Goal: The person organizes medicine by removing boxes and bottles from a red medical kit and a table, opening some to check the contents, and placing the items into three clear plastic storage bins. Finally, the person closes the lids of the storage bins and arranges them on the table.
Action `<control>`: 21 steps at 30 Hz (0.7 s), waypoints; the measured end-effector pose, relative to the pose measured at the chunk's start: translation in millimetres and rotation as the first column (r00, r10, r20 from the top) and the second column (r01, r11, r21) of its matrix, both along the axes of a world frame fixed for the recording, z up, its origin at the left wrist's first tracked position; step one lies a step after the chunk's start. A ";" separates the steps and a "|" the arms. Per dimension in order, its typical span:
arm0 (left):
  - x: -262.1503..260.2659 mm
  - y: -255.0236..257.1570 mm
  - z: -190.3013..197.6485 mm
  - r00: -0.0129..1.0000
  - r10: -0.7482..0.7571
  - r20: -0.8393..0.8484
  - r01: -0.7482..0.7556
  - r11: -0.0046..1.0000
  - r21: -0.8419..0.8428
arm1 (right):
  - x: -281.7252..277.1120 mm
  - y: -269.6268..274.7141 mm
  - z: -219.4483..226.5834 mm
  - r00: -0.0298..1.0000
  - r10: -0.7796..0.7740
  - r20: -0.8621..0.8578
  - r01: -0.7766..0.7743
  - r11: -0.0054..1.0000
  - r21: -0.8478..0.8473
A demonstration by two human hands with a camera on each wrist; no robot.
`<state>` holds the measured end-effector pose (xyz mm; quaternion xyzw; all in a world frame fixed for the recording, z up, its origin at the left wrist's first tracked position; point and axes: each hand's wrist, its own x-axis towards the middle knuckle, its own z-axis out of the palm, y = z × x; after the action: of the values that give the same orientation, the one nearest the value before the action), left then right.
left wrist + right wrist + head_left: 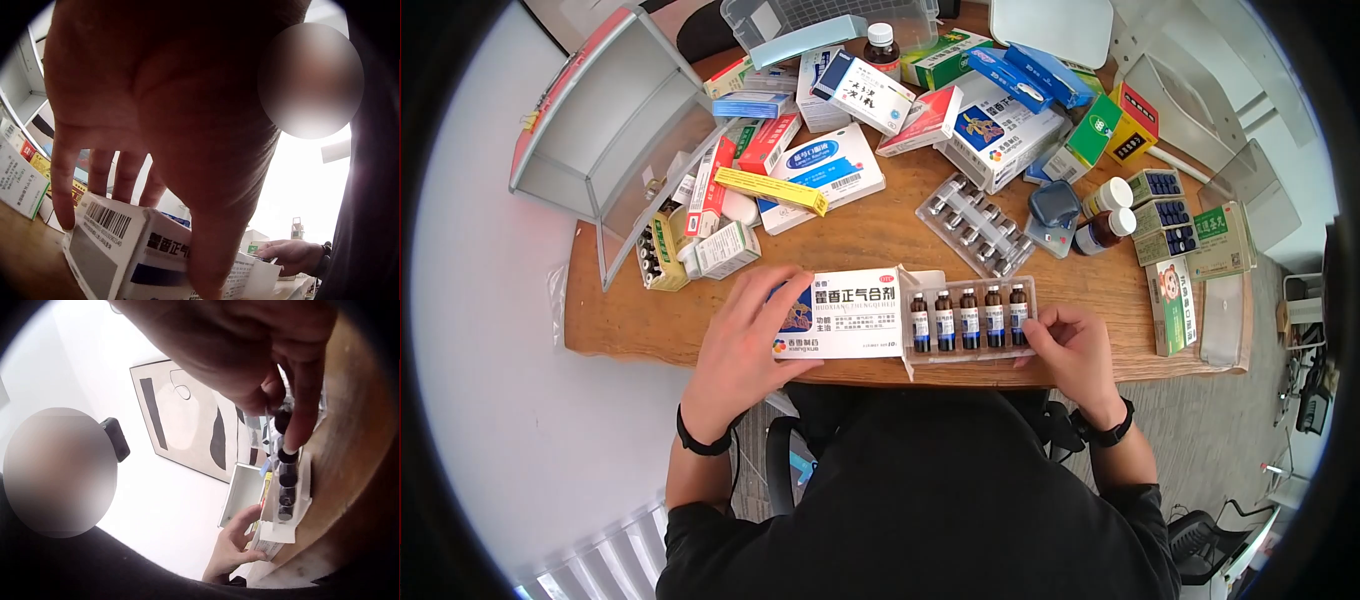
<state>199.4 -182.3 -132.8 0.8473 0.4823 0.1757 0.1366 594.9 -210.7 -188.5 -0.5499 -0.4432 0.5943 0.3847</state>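
Close to the table's front edge, my left hand (738, 335) grips a white medicine box (845, 318) with Chinese print, fingers over its far side and thumb along the near side. The barcode end (103, 228) of that box faces the left wrist camera. From its open right end a clear plastic tray (975, 355) sticks out, bearing several small brown vials (970, 320) with dark caps. My right hand (1078, 350) pinches the tray's right end between thumb and fingers. Dark vial caps (287, 480) run in a row below these fingers in the right wrist view.
A blister tray of vials (978, 228) lies just beyond the box. Piled medicine boxes (825, 175) fill the back, with an open clear-sided case (645, 130) at left. Bottles (1105, 230) and vial packs (1165, 230) stand at right.
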 end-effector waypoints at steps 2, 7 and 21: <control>0.8 -0.8 0.8 1.000 0.002 0.003 -0.002 1.000 -0.001 | -1.1 3.3 -1.7 0.999 -0.040 -0.014 0.040 0.999 0.025; 3.3 -0.5 -0.2 1.000 -0.024 0.018 0.024 1.000 0.007 | -7.6 5.9 -3.3 0.997 -0.065 -0.028 0.067 0.995 0.067; 14.0 5.6 -8.3 0.991 -0.075 0.109 0.079 0.997 -0.026 | -34.3 14.1 3.4 0.996 0.089 -0.024 -0.088 0.996 0.021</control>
<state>213.4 -176.8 -141.2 0.8523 0.4436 0.2089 0.1819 560.6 -196.5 -185.1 -0.5184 -0.4680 0.6133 0.3691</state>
